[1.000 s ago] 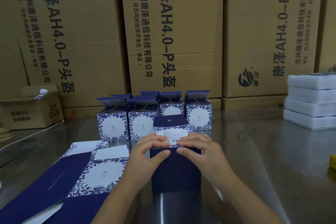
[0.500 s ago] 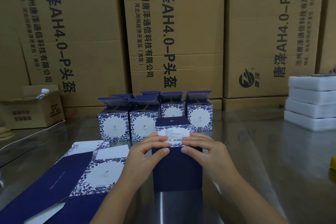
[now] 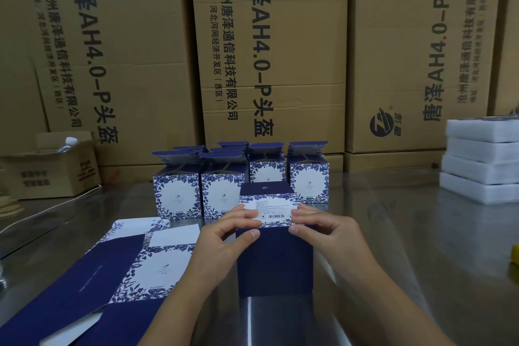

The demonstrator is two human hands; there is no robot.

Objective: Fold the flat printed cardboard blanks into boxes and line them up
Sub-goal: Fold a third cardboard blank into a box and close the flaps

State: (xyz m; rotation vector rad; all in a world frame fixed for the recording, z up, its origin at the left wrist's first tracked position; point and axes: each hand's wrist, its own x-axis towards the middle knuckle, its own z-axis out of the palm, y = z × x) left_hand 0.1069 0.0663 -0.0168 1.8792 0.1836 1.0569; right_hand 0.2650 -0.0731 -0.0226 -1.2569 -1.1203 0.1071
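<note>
Left hand (image 3: 222, 236) and right hand (image 3: 328, 233) are pinching the navy box (image 3: 273, 267) along its top, thumbs in front, toward the near edge of the tabletop (image 3: 393, 233).

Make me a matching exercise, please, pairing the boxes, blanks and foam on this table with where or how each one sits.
Things:
1. dark blue cardboard box with barcode label
2. flat blue-and-white printed cardboard blanks
3. white foam slabs
4. folded blue-and-white floral boxes

States:
A. stacked at the right edge of the steel table
B. standing in rows at the back, top flaps open
C. pinched at its top edge by the left hand and right hand
D. lying flat, near left

Pairs: 1-C, 2-D, 3-A, 4-B.
</note>
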